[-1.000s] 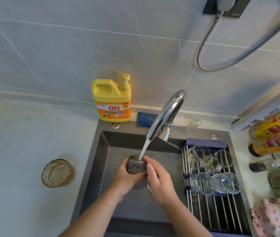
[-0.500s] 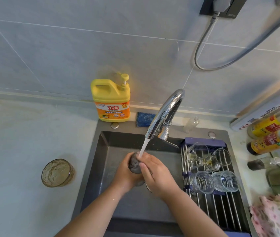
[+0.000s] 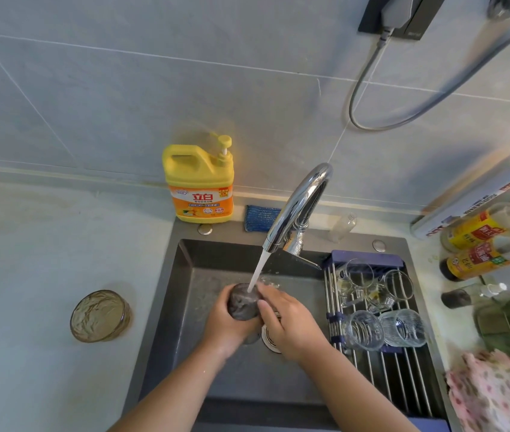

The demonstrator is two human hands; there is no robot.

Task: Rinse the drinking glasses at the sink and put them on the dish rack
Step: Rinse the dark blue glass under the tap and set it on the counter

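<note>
Drinking glass [image 3: 242, 302], dark-looking and upright, is held above the middle of the sink [image 3: 182, 294], its mouth directly under the water stream [image 3: 258, 271] running from the faucet [image 3: 298, 207]. The left hand [image 3: 227, 327] grips it from the sink's left side, fingers curled around its wall. The right hand [image 3: 292, 327] meets it from the sink's right side, thumb and fingertips closed on its rim. Across the sink's right part lies the dish rack [image 3: 403, 372] with several clear glasses [image 3: 362, 330]. Left of the sink stands an amber glass [image 3: 100, 316]; behind the sink's back edge, a yellow detergent bottle [image 3: 199, 182]
</note>
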